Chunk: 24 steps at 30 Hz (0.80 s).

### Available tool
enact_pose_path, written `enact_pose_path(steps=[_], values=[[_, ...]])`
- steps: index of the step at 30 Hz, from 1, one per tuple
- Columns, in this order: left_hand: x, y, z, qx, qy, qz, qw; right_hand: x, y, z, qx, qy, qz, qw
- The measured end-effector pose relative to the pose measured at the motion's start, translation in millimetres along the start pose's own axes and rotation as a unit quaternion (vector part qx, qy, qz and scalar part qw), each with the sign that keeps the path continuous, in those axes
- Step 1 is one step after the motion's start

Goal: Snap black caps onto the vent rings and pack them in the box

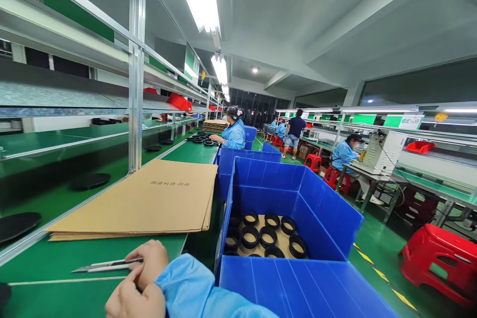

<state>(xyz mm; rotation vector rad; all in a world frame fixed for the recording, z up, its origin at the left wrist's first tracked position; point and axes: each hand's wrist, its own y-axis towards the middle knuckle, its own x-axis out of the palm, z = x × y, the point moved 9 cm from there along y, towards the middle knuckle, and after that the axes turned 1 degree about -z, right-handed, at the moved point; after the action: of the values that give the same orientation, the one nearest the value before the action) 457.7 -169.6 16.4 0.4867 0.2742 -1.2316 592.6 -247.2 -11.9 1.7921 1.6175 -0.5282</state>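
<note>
My right hand (pixel 149 260), in a light blue sleeve, is closed round the near end of a slim silver craft knife (pixel 100 266). The knife lies low over the green bench (pixel 89 303), its pointed tip to the left. Just below, my left hand (pixel 134 299) is closed close against the right one; what its fingers hold, if anything, is hidden. A thin pale line (pixel 67 281) runs along the bench towards the hands. Beyond them lies a stack of flat brown cardboard sheets (pixel 137 203) with printed characters on top.
A blue open bin (pixel 286 285) at right holds several black rings (pixel 268 236) on cardboard. Black discs (pixel 18 226) lie at left beside a metal shelf post (pixel 136 69). Farther along the bench a co-worker (pixel 234 131) sits. A red stool (pixel 441 258) stands at right.
</note>
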Motion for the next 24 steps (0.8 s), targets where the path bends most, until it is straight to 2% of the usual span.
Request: enact_pose_path(steps=[7,13,24], values=[[-0.5,-1.8,0.0,-0.012,0.016,-0.024,1.0,1.5,4.2,5.0,0.055,0.017,-0.034,0.998],[2.0,0.0,-2.7,-0.011,0.0,-0.013,1.0,3.2,0.3,6.6,0.08,0.021,-0.041,0.996],[0.0,-2.1,-2.2,-0.028,-0.021,-0.029,0.999,-6.5,-2.8,0.8,0.039,0.027,-0.016,0.999]])
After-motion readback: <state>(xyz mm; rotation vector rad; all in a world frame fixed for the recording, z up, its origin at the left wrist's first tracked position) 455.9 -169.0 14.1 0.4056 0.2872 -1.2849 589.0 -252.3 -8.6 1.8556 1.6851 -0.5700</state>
